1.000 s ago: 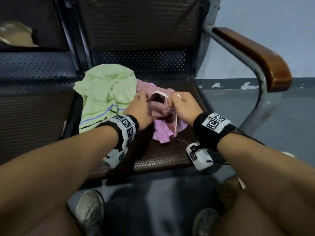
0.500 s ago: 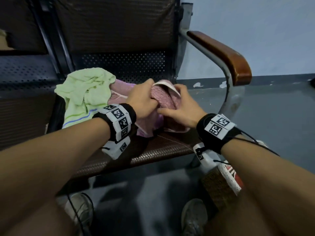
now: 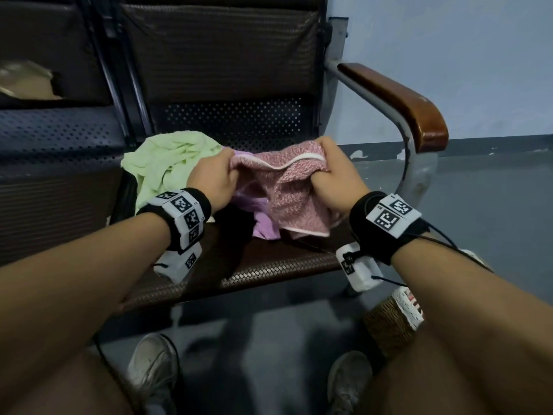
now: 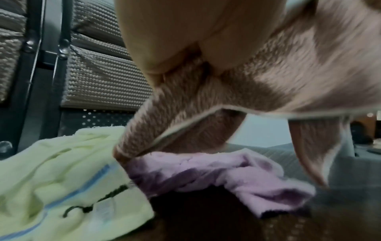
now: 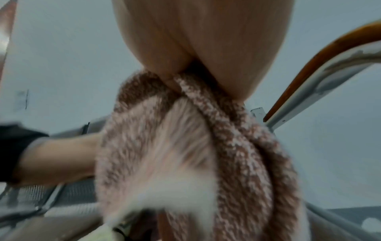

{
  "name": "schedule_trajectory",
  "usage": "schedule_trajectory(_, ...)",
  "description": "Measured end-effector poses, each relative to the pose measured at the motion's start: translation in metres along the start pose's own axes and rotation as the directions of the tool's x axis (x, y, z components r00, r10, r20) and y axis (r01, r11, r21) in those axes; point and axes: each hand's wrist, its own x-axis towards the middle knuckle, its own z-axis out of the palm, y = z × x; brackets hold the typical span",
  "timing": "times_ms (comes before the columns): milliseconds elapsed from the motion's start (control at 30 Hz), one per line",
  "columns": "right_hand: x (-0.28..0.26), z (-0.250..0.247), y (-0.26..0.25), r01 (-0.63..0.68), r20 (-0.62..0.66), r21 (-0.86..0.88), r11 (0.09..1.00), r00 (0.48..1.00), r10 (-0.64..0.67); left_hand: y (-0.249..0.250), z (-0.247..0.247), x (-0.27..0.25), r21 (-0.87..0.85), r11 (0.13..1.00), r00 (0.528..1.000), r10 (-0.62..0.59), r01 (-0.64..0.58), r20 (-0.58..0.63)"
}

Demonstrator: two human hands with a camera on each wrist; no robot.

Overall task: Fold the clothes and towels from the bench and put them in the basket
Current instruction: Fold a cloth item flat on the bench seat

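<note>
A pink speckled towel (image 3: 294, 187) with white edging hangs above the bench seat (image 3: 269, 265). My left hand (image 3: 220, 170) grips its left top corner and my right hand (image 3: 324, 163) grips its right top corner, with the white hem sagging between them. In the left wrist view the pink towel (image 4: 257, 81) runs from under my fingers. In the right wrist view the pink towel (image 5: 206, 146) bunches below my hand. A lilac cloth (image 3: 264, 226) lies under it on the seat. A light green towel (image 3: 167, 163) lies crumpled at the left. A wicker basket (image 3: 389, 322) stands on the floor below my right forearm.
A wooden armrest (image 3: 401, 100) on a metal tube curves down at the right of the seat. The woven backrest (image 3: 221, 55) rises behind the clothes. Another seat (image 3: 54, 163) adjoins on the left. My shoes (image 3: 152, 372) stand on the grey floor under the bench.
Both hands have lifted the pink towel off the pile and drawn apart, stretching its top hem between them. The lilac cloth beneath is now uncovered.
</note>
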Motion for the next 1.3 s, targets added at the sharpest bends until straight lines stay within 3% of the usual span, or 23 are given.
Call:
schedule_trajectory(100, 0.0, 0.0, 0.008, -0.102, 0.079, -0.161, 0.982, 0.99, 0.116, 0.023, -0.007, -0.002, -0.183, 0.982, 0.993, 0.036, -0.057, -0.116)
schedule_trajectory(167, 0.0, 0.002, 0.008, -0.107, 0.153, -0.095, 0.99, 0.981, 0.12, 0.043, -0.008, -0.005, -0.276, 0.958, 0.991, 0.039, -0.072, -0.125)
schedule_trajectory(267, -0.001, 0.009, 0.01, -0.143, 0.236, 0.002, 0.99, 0.962, 0.139, 0.058, -0.005, -0.011, -0.276, 0.961, 1.0, 0.01, -0.016, -0.023)
schedule_trajectory(400, 0.002, 0.008, 0.023, -0.061, 0.123, -0.208, 0.976, 0.989, 0.088, 0.059, -0.005, -0.013, -0.457, 0.882, 0.974, -0.015, 0.118, 0.224)
schedule_trajectory(467, 0.002, 0.004, 0.027, -0.046, 0.037, -0.285, 0.957, 0.998, 0.059, 0.055, -0.006, -0.013, -0.422, 0.9, 0.971, -0.007, 0.11, 0.238)
schedule_trajectory(633, 0.009, -0.005, 0.025, -0.111, -0.259, -0.279, 0.954, 0.965, 0.036, 0.037, -0.01, -0.006, -0.097, 0.994, 0.993, -0.029, 0.04, 0.111)
schedule_trajectory(700, 0.01, -0.009, 0.019, -0.076, -0.303, -0.223, 0.972, 0.953, 0.005, 0.032, -0.013, -0.002, 0.003, 0.995, 0.994, -0.098, 0.098, 0.05)
schedule_trajectory(767, 0.006, -0.011, 0.013, -0.01, -0.246, -0.148, 0.989, 0.969, -0.027, 0.03, -0.016, 0.004, -0.03, 0.975, 0.975, -0.221, 0.221, 0.018)
schedule_trajectory(833, 0.0, -0.009, 0.009, 0.028, -0.098, -0.11, 0.994, 0.994, -0.039, 0.03, -0.016, 0.009, -0.245, 0.906, 0.939, -0.329, 0.344, 0.102)
schedule_trajectory(867, -0.002, -0.008, 0.01, 0.051, -0.031, -0.144, 0.988, 0.998, -0.056, 0.031, -0.015, 0.01, -0.393, 0.832, 0.92, -0.356, 0.392, 0.164)
schedule_trajectory(933, -0.004, -0.004, 0.01, 0.108, 0.005, -0.219, 0.97, 0.994, -0.11, 0.037, -0.015, 0.01, -0.651, 0.599, 0.878, -0.407, 0.466, 0.254)
schedule_trajectory(1033, -0.006, 0.002, 0.004, 0.192, -0.063, -0.17, 0.967, 0.977, -0.205, 0.05, -0.019, 0.013, -0.832, 0.36, 0.865, -0.434, 0.422, 0.251)
schedule_trajectory(1100, -0.008, 0.005, -0.004, 0.258, -0.042, -0.148, 0.955, 0.963, -0.266, 0.059, -0.023, 0.015, -0.895, 0.252, 0.867, -0.44, 0.367, 0.232)
schedule_trajectory(1233, -0.012, 0.015, -0.017, 0.259, 0.185, -0.262, 0.93, 0.959, -0.215, 0.076, -0.031, 0.011, -0.912, 0.281, 0.924, -0.326, 0.299, 0.203)
schedule_trajectory(1300, -0.011, 0.022, -0.02, 0.195, 0.152, -0.284, 0.939, 0.976, -0.157, 0.085, -0.035, 0.008, -0.901, 0.331, 0.946, -0.253, 0.281, 0.202)
